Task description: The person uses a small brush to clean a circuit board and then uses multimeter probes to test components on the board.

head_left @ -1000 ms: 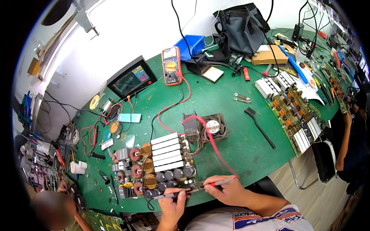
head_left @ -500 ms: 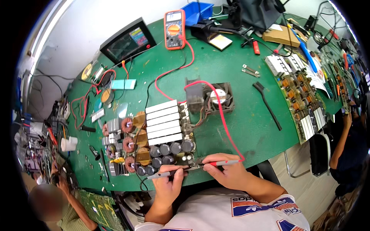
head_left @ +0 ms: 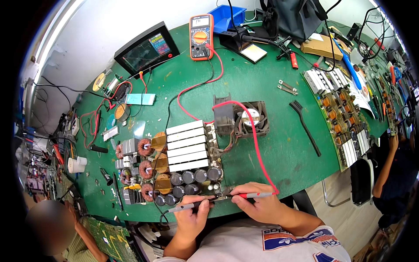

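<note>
My left hand (head_left: 194, 214) is closed on a black test probe (head_left: 181, 208), and my right hand (head_left: 257, 205) grips a red one (head_left: 255, 194). Both tips are at the lower-right corner of a power circuit board (head_left: 185, 145) with white heatsinks, capacitors and copper coils; I cannot make out exactly what they touch. A black cooling fan (head_left: 261, 118) and a dark housing (head_left: 223, 111) sit beside the board. The red lead arches over them, and the leads run to an orange multimeter (head_left: 200, 37) at the back.
A touchscreen unit (head_left: 144, 48), brush (head_left: 305, 129) and second board (head_left: 331, 113) surround the work on the green table (head_left: 283, 161). A bag (head_left: 292, 19) and blue tray (head_left: 227, 17) are behind. Co-workers sit at left (head_left: 89, 242) and right (head_left: 384, 174), near a chair (head_left: 362, 183).
The whole view has shifted from a second ago, the table appearing higher half a second ago and slightly lower again now. Both hands keep the probes at the same board corner.
</note>
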The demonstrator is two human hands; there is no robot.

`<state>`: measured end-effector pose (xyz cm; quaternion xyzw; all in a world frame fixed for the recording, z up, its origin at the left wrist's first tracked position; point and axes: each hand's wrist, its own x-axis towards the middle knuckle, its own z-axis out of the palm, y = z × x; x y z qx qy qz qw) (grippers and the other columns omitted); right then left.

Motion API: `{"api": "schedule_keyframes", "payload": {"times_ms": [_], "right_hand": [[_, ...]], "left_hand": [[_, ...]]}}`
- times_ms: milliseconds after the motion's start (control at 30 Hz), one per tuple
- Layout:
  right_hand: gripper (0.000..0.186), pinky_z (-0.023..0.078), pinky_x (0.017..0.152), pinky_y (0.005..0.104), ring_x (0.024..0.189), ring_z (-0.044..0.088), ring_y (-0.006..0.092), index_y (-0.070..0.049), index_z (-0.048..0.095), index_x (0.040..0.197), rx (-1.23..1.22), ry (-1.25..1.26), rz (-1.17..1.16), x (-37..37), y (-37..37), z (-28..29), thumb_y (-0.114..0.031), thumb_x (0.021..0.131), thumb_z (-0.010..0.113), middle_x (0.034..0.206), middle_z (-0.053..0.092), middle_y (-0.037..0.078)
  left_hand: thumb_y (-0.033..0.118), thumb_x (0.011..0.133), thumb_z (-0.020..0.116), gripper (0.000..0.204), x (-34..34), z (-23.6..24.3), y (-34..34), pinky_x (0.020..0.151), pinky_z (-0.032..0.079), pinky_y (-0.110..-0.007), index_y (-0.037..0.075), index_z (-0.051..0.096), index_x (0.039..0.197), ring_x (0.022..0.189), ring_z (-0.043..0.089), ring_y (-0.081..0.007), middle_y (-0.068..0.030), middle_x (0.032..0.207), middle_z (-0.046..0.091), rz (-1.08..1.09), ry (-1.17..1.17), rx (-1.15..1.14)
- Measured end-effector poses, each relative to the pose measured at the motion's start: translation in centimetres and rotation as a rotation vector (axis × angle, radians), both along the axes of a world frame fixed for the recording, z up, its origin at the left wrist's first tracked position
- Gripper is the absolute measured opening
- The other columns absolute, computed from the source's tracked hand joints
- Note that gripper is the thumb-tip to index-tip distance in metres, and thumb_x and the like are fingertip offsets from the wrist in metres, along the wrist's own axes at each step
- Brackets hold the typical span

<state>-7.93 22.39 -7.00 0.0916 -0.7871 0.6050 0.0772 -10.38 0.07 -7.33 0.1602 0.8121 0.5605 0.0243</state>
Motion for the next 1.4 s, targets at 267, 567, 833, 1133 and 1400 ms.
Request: {"api": "schedule_keyframes", "payload": {"times_ms": [267, 567, 833, 1133, 1400], "right_hand": [[0.015, 0.055, 0.069, 0.0373, 0.078, 0.069, 0.0310, -0.002, 0.067, 0.100, -0.015, -0.002, 0.000, 0.0, -0.1, -0.3, -0.010, 0.088, 0.072, 0.091, 0.071, 0.013], [0.011, 0.052, 0.065, 0.0342, 0.072, 0.067, 0.0271, -0.002, 0.068, 0.095, -0.020, -0.038, -0.010, -0.3, -0.3, -0.7, -0.003, 0.085, 0.073, 0.087, 0.070, 0.012], [0.011, 0.052, 0.060, 0.0339, 0.062, 0.066, 0.0258, 0.001, 0.069, 0.091, -0.021, -0.024, -0.010, -0.3, -0.4, -0.8, -0.001, 0.081, 0.075, 0.076, 0.069, 0.012], [0.020, 0.053, 0.061, 0.0339, 0.065, 0.068, 0.0263, 0.002, 0.070, 0.091, -0.013, 0.015, 0.056, -1.0, -0.2, -1.0, 0.002, 0.073, 0.078, 0.079, 0.070, 0.013], [0.025, 0.052, 0.061, 0.0338, 0.065, 0.067, 0.0266, 0.002, 0.070, 0.092, -0.027, 0.016, 0.086, -1.1, 0.0, -1.0, 0.006, 0.069, 0.079, 0.079, 0.070, 0.014]], "left_hand": [[0.003, 0.096, 0.061, 0.011, 0.0, -0.1, -0.1, 0.064, 0.058, -0.028, -0.003, 0.052, 0.100, 0.071, 0.071, -0.0175, -0.0172, 0.090, 0.073, 0.009, -0.005, 0.019], [0.001, 0.092, 0.067, 0.013, -0.3, -0.7, -0.1, 0.062, 0.057, -0.029, 0.000, 0.058, 0.101, 0.070, 0.073, -0.0189, -0.0152, 0.091, 0.075, 0.026, 0.047, 0.059], [0.000, 0.085, 0.075, 0.024, 0.0, -1.1, -0.2, 0.069, 0.059, -0.032, 0.001, 0.058, 0.102, 0.085, 0.076, -0.0283, -0.0171, 0.089, 0.074, 0.000, 0.005, 0.157], [0.015, 0.098, 0.064, 0.026, -0.1, -1.1, -0.9, 0.067, 0.061, -0.036, -0.001, 0.045, 0.108, 0.079, 0.072, -0.0293, -0.0286, 0.092, 0.069, -0.101, 0.023, 0.073], [0.011, 0.094, 0.066, 0.025, -0.3, -1.0, -0.9, 0.064, 0.061, -0.035, 0.000, 0.048, 0.108, 0.078, 0.073, -0.0298, -0.0259, 0.088, 0.070, -0.083, 0.025, 0.102]]}}
